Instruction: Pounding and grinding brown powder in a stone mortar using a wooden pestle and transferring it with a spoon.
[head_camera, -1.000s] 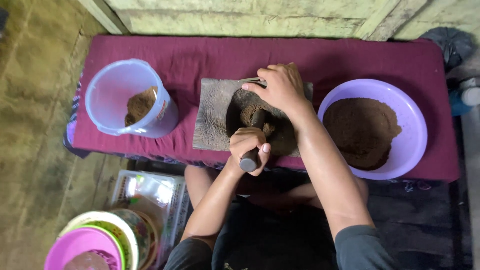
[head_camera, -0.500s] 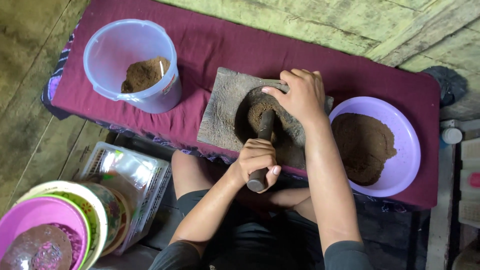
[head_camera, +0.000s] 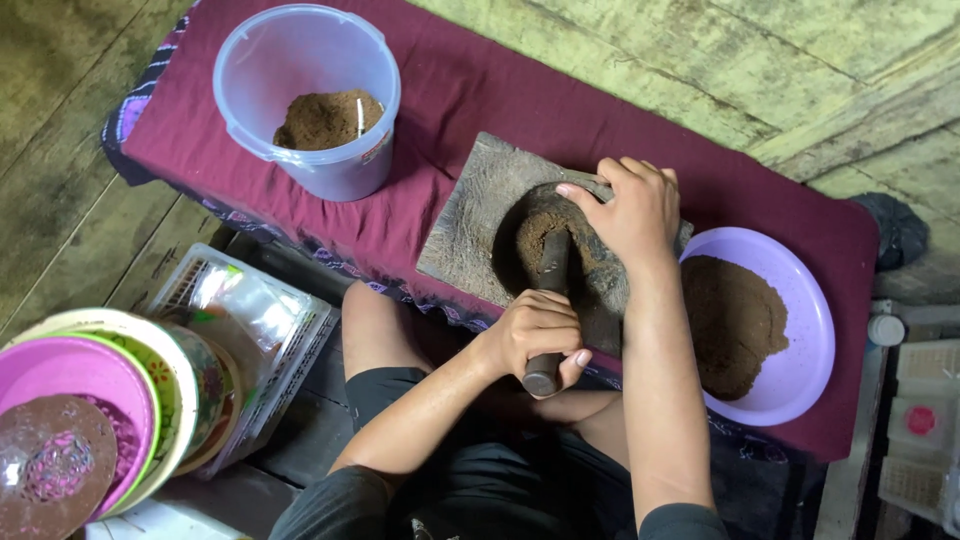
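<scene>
Counted around one stone grinding slab (head_camera: 478, 228): one pestle (head_camera: 548, 300) on it, one clear bucket (head_camera: 312, 98) to its left, one purple bowl (head_camera: 806, 330) to its right, two hands (head_camera: 628, 212) (head_camera: 535, 335) over it.

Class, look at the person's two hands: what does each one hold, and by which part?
The left hand grips the dark pestle near its upper end. The right hand holds nothing; its fingers rest on the rim of the stone mortar slab.
</scene>
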